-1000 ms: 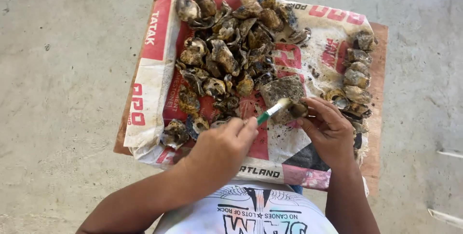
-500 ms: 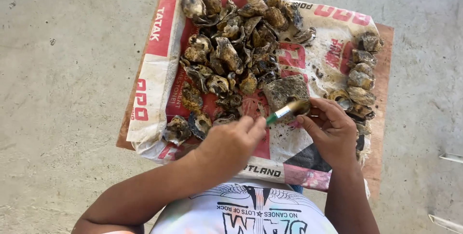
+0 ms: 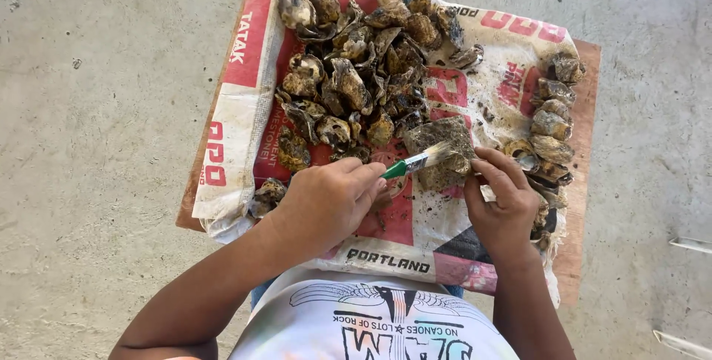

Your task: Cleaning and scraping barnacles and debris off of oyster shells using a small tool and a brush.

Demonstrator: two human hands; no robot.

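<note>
My left hand [image 3: 330, 200] grips a small brush [image 3: 415, 161] with a green handle. Its pale bristles rest on a large, rough, dark oyster shell [image 3: 441, 145]. My right hand [image 3: 504, 204] holds that shell at its right edge, keeping it on a red and white woven sack [image 3: 241, 108]. A heap of several muddy oyster shells [image 3: 356, 71] lies just beyond my left hand on the sack.
A second group of several shells [image 3: 552, 123] runs down the sack's right side, beside my right hand. The sack lies on a wooden board [image 3: 582, 249] on a grey concrete floor [image 3: 96, 108]. Thin pale strips [image 3: 690, 245] lie at the far right.
The brush tip has shifted slightly across the large shell. Both hands stay in much the same place, and the view has drifted a little.
</note>
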